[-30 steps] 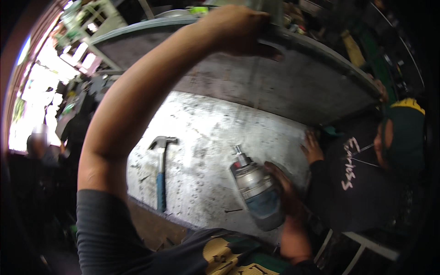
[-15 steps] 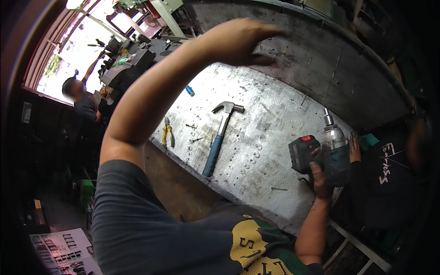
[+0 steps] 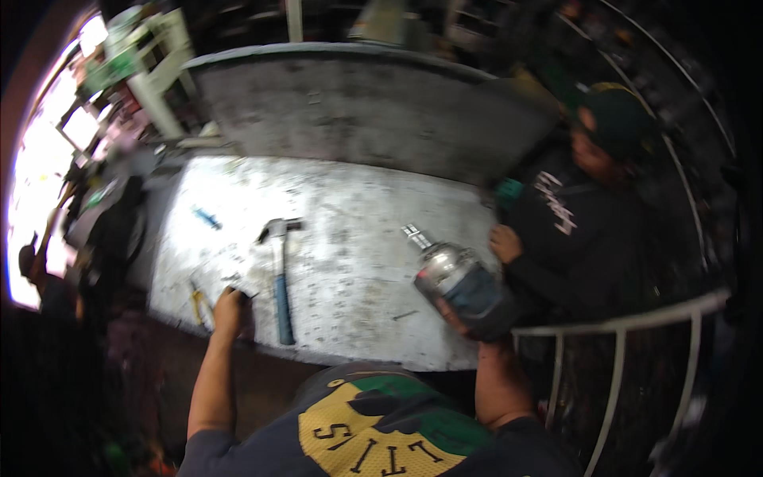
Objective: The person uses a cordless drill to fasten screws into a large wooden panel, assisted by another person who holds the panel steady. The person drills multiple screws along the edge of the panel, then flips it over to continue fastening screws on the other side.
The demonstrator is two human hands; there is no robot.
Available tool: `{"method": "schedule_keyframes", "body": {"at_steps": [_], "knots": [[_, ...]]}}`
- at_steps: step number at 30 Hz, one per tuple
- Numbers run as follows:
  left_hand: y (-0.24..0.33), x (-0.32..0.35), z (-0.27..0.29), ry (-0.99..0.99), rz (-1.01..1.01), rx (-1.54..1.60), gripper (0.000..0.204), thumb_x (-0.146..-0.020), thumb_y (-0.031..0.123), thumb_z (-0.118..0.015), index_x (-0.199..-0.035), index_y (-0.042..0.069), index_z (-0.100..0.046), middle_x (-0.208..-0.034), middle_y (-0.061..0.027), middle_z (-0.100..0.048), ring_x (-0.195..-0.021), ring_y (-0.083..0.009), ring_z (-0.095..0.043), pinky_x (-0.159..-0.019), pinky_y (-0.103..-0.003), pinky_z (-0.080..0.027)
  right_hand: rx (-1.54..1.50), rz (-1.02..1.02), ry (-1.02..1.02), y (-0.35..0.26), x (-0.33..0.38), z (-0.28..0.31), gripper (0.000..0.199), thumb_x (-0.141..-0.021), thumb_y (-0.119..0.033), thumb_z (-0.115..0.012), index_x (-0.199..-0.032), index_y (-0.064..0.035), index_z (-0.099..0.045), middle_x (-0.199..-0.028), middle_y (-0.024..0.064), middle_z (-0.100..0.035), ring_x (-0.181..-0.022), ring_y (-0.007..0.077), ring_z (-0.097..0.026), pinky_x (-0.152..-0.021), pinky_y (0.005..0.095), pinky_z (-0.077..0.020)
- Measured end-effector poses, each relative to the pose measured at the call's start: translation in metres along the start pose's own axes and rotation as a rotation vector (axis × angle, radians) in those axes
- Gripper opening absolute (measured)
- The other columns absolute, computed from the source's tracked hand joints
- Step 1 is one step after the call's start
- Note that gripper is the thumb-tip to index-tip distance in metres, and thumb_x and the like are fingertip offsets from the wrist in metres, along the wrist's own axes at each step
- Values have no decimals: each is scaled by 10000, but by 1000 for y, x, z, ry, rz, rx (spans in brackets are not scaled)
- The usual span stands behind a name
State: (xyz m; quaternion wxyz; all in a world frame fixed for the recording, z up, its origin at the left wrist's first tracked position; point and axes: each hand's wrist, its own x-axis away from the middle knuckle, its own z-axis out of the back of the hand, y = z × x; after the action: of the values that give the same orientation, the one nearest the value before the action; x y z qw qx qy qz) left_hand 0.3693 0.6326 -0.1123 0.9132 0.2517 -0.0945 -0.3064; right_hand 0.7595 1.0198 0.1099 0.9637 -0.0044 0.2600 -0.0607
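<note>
My right hand point(image 3: 458, 321) grips a cordless impact wrench point(image 3: 469, 290), which hides most of the fingers. The wrench is held over the right part of the metal workbench point(image 3: 358, 262), its silver socket tilted toward the far left. At the near left, my left hand point(image 3: 229, 312) is down at the bench top with its fingers closed together; blur hides what is in them. Just left of it lie yellow-handled pliers point(image 3: 199, 305). To its right is a claw hammer point(image 3: 283, 306) with a blue grip, its head pointing away from me.
A loose bolt point(image 3: 405, 316) lies near the wrench, and a small blue object point(image 3: 207, 217) lies at the far left. An upright metal panel point(image 3: 358, 111) stands along the back. On the right, another person point(image 3: 556, 215) rests a hand by the bench edge, beside a pale railing point(image 3: 620, 326).
My left hand has dropped from above the far side to the near left of the bench, its fingers now closed. The wrench stays in my right hand. The view has turned.
</note>
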Motion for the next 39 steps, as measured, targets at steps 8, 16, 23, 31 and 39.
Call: {"method": "schedule_keyframes", "body": {"at_steps": [8,16,23,31,39], "knots": [[135,-5,18,109,-69,576,200,-1010,38,-688,-1198,-17,-647,-915,-108,-733,-798,-186,-711,-731,-330,-571,-1052,-574,-190,-41,96,39,395,-944,-162,-705,-1318,-34,-692,-1153,155,-769,-1037,303,-766,-909,478,-624],[395,71,-43,-797,144,1702,241,-1023,178,-728,-1177,53,-590,-1143,-157,-727,-1132,-297,-719,-995,-468,-596,-284,-125,0,-29,166,67,414,-892,-85,-761,-1298,-33,-707,-1223,131,-758,-1131,292,-744,-986,431,-586],[490,107,-84,-999,149,1765,232,-1017,220,-749,-1169,116,-608,-1230,-140,-747,-1183,-284,-711,-1066,-475,-556,-335,-107,178,9,197,109,422,-946,-33,-711,-1364,-12,-661,-1215,166,-751,-1140,295,-741,-970,402,-603],[523,129,-122,-892,300,1752,206,-1032,192,-728,-1177,108,-609,-1239,-124,-725,-1197,-252,-687,-1057,-416,-562,-384,-314,57,43,236,107,375,-916,-135,-780,-1275,-61,-702,-1191,139,-754,-1104,298,-740,-928,406,-600],[535,75,-150,-988,466,1769,294,-1077,172,-650,-1316,24,-564,-1280,-118,-667,-1251,-258,-645,-1138,-397,-518,-629,-538,38,69,199,94,364,-907,-83,-772,-1255,5,-710,-1213,172,-743,-1126,331,-723,-999,432,-561]]}}
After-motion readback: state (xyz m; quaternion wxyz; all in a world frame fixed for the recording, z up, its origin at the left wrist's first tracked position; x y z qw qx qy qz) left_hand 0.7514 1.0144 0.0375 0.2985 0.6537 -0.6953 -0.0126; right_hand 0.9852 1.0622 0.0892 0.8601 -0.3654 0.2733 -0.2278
